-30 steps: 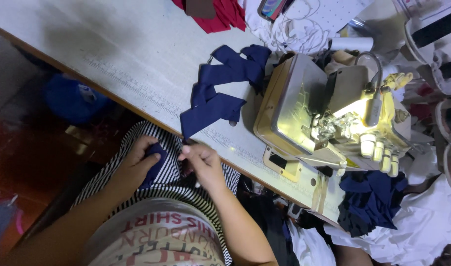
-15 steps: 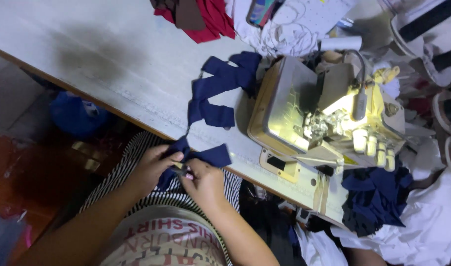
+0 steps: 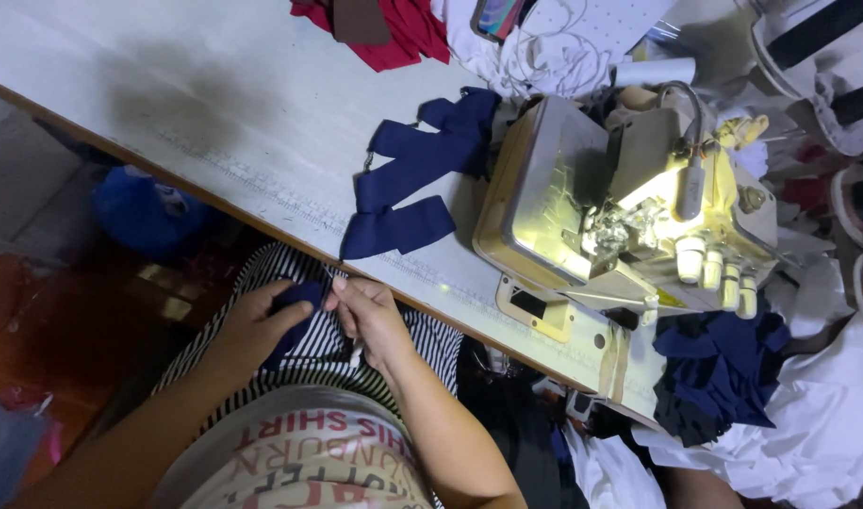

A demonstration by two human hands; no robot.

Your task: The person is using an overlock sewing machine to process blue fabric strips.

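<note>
Below the table edge: both hands are down over the striped lap, and the navy work has come off the tabletop with them.
Change: half a second ago a navy piece lay flat between the hands at the table (image 3: 167, 104) edge; now it is bunched into a small wad, lower and closer to the body.
Meaning: looks like the piece is being gathered or folded in the lap, not fed to the machine (image 3: 620, 207).
Left hand (image 3: 252, 325): curled round the navy wad (image 3: 295, 306), thumb over it.
Right hand (image 3: 370, 316): fingertips pressed together, pinching the wad's right edge.
Wad versus hands: squeezed between them, touching both.
Navy strips (image 3: 417, 174): on the table, apart from the hands, beside the machine.
</note>
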